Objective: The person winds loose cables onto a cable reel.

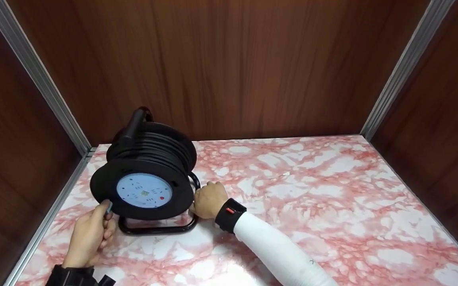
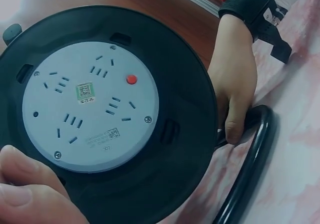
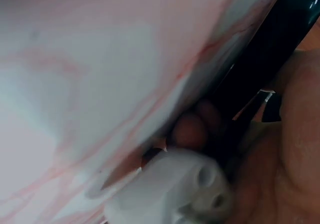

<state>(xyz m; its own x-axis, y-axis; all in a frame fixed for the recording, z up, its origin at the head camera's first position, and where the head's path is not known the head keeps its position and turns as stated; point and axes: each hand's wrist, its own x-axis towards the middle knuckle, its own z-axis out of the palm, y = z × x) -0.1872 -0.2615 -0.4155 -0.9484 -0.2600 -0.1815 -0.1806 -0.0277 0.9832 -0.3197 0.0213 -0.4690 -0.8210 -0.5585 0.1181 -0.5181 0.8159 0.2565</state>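
Observation:
A black cable reel (image 1: 145,167) with a pale blue socket face (image 1: 144,190) stands upright on a black tube stand (image 1: 157,229) at the left of the pink marbled table (image 1: 312,190). My left hand (image 1: 92,232) holds the reel's lower left rim, pinching a small grey-blue piece there. The thumb (image 2: 22,184) lies against the rim (image 2: 185,83) in the left wrist view. My right hand (image 1: 209,198) grips the stand's tube (image 2: 250,164) at the reel's right side, fingers (image 3: 190,131) curled round the black tube (image 3: 270,53).
Dark wood panels wall in the table at the back and both sides, with metal strips (image 1: 34,71) in the corners. The reel's carry handle (image 1: 133,123) sticks up near the left rear corner. The socket face carries a red button (image 2: 131,79).

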